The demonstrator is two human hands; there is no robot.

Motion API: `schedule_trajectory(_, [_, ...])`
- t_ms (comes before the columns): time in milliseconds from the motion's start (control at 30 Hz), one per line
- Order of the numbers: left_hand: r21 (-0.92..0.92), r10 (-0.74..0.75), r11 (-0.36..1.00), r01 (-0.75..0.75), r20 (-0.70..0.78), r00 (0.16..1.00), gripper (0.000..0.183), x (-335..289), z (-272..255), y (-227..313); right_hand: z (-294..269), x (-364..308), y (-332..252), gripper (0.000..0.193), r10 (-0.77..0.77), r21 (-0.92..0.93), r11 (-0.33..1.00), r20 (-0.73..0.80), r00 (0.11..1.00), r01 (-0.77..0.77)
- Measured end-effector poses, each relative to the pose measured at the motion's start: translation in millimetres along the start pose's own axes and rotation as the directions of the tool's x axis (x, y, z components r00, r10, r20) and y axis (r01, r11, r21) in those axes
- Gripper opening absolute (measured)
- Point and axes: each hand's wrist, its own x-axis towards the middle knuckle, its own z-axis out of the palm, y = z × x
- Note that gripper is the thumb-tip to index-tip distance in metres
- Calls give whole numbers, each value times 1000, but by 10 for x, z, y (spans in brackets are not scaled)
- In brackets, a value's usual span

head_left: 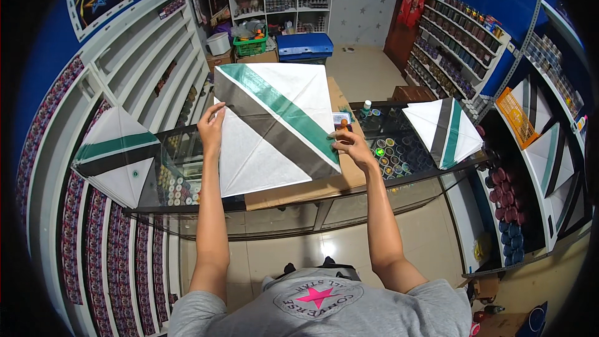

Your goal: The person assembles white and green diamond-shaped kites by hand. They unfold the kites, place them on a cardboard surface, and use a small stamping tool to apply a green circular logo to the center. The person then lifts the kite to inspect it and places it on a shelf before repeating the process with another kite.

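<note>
A white paper kite (268,143) with green and dark grey diagonal stripes is held up over the glass counter. My left hand (211,128) grips its left edge, fingers bent over the border. At the lower right side, my right hand (354,148) pinches the kite's edge between thumb and fingers. Just beyond that hand, a brown-knobbed stamp (344,123) stands by a small blue-edged pad (339,117). Beneath the kite lies a brown cardboard sheet (349,178), partly covered by it.
Similar kites lie at the counter's left end (118,155) and right end (444,132). A small green-capped bottle (367,109) stands behind round tins (388,157) inside the glass counter (324,212). White shelves (143,56) line the left; spool racks (455,43) stand right.
</note>
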Motion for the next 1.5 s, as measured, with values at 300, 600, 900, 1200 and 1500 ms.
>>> schedule_trajectory(300, [-39,-81,996,77,-128,988,22,-103,11,-79,-145,-99,224,34,-31,-17,999,5,999,31])
schedule_trajectory(600, [-151,-101,985,82,-120,988,29,-215,-289,-550,-352,58,336,37,-6,-245,970,-24,1000,0])
schedule_trajectory(900, [36,-277,958,283,-127,953,22,-402,-849,-1121,-203,435,476,28,-101,-482,874,-61,993,59])
schedule_trajectory(1200, [38,-461,884,465,-82,883,24,-280,-1061,-1476,1,1355,844,23,-260,-648,751,-115,959,126])
schedule_trajectory(1500, [143,-488,860,490,-53,871,29,-91,-1009,-1972,61,2083,1137,26,-165,-686,728,-186,969,-7])
